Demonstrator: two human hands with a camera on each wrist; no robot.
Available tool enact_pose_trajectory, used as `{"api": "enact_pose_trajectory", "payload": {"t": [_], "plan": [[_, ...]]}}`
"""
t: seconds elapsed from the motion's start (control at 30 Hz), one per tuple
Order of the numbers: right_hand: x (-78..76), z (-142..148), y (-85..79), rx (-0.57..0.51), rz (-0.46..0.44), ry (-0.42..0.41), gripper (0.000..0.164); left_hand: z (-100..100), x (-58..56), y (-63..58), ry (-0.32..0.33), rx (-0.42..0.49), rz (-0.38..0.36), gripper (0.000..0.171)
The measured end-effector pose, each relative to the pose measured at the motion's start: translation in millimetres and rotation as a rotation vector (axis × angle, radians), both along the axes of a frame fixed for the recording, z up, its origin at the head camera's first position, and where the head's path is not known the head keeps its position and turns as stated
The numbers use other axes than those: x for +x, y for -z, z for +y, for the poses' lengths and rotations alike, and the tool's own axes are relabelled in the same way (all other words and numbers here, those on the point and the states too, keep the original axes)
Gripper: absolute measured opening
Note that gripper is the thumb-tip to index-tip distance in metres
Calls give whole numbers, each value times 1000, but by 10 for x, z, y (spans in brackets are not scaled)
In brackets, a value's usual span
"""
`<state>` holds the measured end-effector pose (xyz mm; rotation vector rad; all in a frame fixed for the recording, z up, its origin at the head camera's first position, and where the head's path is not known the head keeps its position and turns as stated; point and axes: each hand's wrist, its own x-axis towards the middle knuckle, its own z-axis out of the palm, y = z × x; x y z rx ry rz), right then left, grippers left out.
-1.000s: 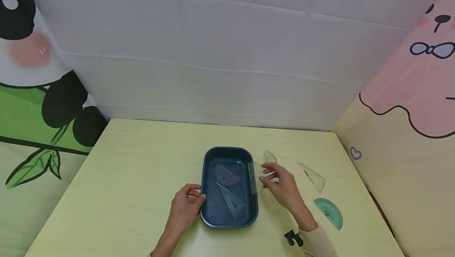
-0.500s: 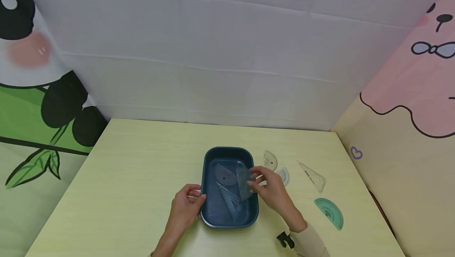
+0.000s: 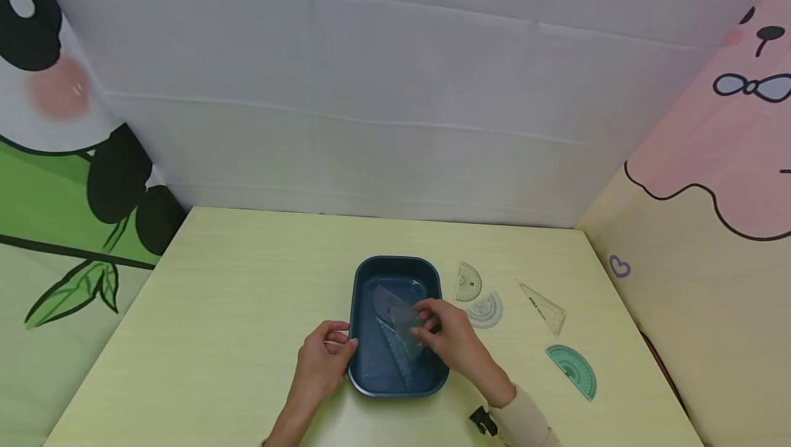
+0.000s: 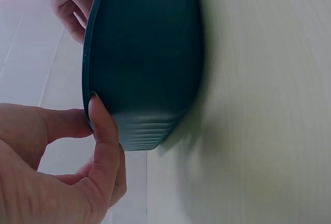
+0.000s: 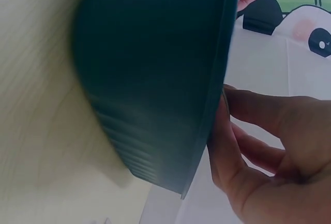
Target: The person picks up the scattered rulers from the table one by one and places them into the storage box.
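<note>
A dark blue rectangular plastic bin [image 3: 364, 375] stands on the table. My left hand [image 3: 323, 359] pinches its left rim between thumb and fingers, seen close in the left wrist view with the bin wall [image 4: 145, 53]. My right hand [image 3: 454, 337] is over the bin's right side and pinches a clear protractor [image 3: 404, 327], tilted above the bin floor. Only a thin edge of it shows in the right wrist view, between the fingertips. Inside the bin lie another clear protractor [image 3: 386, 301] and a clear set square [image 3: 395, 354], partly covered by the held piece.
To the bin's right lie two clear protractors [image 3: 468, 282] [image 3: 486, 310], a clear set square [image 3: 545, 308] and a green protractor [image 3: 575, 370]. A black clip-like piece [image 3: 483, 421] is at the right sleeve. A white cloth wall [image 3: 383, 158] borders the table's far edge.
My right hand has moved left from beyond the bin's right rim to over its inside, carrying the clear protractor. A protractor on the table is uncovered. The left hand keeps its place.
</note>
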<state>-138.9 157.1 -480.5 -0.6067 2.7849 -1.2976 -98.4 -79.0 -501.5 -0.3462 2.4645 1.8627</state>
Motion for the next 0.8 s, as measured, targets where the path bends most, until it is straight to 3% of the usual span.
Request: {"api": "enact_pose_trajectory", "payload": {"t": [0.8], "plan": [[35,-192,121,91,-82,-164,31,-6,-4,-11,-4,-20,-9,30]]}}
